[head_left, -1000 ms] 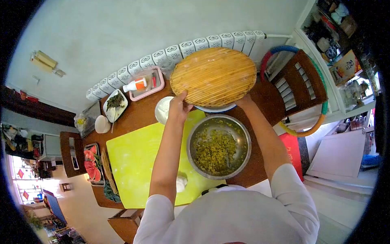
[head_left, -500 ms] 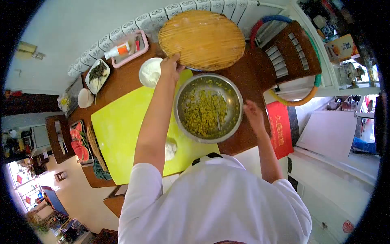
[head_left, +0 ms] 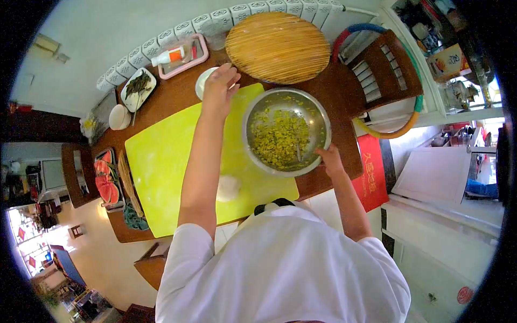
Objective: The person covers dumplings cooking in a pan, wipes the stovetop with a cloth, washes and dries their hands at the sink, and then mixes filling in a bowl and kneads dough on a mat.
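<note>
My right hand (head_left: 329, 158) grips the near right rim of a steel mixing bowl (head_left: 255, 160), with the thumb at the edge. Inside the bowl lies chopped yellow-green filling (head_left: 277, 137), and a spoon handle rests in it. My left hand (head_left: 219, 85) is raised over a white bowl (head_left: 201, 82), fingers apart, with nothing visible in it. That hand and wrist hide much of the white bowl. A yellow-green mat (head_left: 161, 161) reaches under the steel bowl. On the mat, beside my left forearm, sits a white lump of dough (head_left: 229, 188).
A round slatted board (head_left: 277, 47) lies at the back of the table. Along the left are a pink tray (head_left: 202, 48) holding a bottle, a plate of dark greens (head_left: 139, 89), a small bowl (head_left: 119, 117) and watermelon slices (head_left: 106, 177). A chair (head_left: 385, 75) stands to the right.
My left hand has come away from the round board and now hovers over the white bowl. My right hand has closed on the steel bowl's rim. The view has shifted slightly.
</note>
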A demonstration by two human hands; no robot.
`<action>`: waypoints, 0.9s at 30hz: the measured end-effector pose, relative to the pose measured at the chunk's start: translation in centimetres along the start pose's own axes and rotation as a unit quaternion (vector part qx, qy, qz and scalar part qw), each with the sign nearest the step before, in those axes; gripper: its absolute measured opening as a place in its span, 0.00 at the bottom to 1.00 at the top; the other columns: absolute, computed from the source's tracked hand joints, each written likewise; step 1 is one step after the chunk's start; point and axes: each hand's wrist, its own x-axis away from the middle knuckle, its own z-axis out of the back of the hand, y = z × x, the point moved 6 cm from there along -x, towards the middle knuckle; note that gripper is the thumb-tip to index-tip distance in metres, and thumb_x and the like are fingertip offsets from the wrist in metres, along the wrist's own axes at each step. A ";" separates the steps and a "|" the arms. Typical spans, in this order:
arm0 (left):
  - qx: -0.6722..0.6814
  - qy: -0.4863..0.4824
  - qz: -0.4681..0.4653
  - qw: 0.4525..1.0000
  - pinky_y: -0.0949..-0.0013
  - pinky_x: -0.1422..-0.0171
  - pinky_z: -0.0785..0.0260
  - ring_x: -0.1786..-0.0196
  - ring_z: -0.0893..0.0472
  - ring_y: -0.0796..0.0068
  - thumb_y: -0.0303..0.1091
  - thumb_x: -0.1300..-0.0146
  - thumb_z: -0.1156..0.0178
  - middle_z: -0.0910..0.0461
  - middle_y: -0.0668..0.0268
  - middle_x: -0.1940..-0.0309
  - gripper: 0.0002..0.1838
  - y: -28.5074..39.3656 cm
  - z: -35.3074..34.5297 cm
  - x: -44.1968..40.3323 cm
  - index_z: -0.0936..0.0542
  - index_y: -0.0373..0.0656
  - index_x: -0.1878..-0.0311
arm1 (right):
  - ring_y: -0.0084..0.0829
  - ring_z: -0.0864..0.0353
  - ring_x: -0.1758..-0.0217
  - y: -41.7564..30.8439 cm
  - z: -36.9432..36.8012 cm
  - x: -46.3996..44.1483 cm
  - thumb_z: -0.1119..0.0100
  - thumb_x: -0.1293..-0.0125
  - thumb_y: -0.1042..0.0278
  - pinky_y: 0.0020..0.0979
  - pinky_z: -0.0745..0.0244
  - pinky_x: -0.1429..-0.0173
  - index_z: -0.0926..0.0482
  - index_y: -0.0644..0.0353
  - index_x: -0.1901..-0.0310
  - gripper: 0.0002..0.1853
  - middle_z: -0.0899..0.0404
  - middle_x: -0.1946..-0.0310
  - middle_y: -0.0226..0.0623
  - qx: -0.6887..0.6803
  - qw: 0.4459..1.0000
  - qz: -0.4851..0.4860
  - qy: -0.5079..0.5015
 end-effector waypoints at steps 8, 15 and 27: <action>-0.391 0.145 -0.261 0.871 0.69 0.57 0.31 0.62 0.22 0.74 0.28 0.36 0.44 0.20 0.64 0.62 0.11 -1.1 16.3 12.8 0.23 0.36 0.53 | 0.19 0.29 0.79 -1.2 7.3 4.2 0.38 0.42 0.69 0.22 0.39 0.86 0.26 0.54 0.54 0.13 0.25 0.72 0.27 -0.111 0.989 0.026 0.098; -0.720 -0.003 -0.273 0.638 0.44 0.37 0.44 0.37 0.37 0.45 0.47 0.51 0.33 0.33 0.54 0.38 0.33 -12.0 15.3 21.3 0.27 0.49 0.40 | 0.22 0.32 0.86 3.1 10.7 3.3 0.36 0.41 0.66 0.24 0.35 0.87 0.25 0.56 0.58 0.12 0.26 0.76 0.29 -0.144 0.978 0.000 0.154; -0.785 -0.046 -0.190 0.587 0.52 0.61 0.27 0.65 0.20 0.55 0.55 0.44 0.40 0.21 0.61 0.58 0.18 -13.4 14.9 13.3 0.21 0.52 0.60 | 0.26 0.28 0.82 5.4 6.7 4.1 0.38 0.37 0.61 0.25 0.31 0.81 0.26 0.53 0.52 0.14 0.21 0.69 0.29 -0.244 0.954 -0.046 0.166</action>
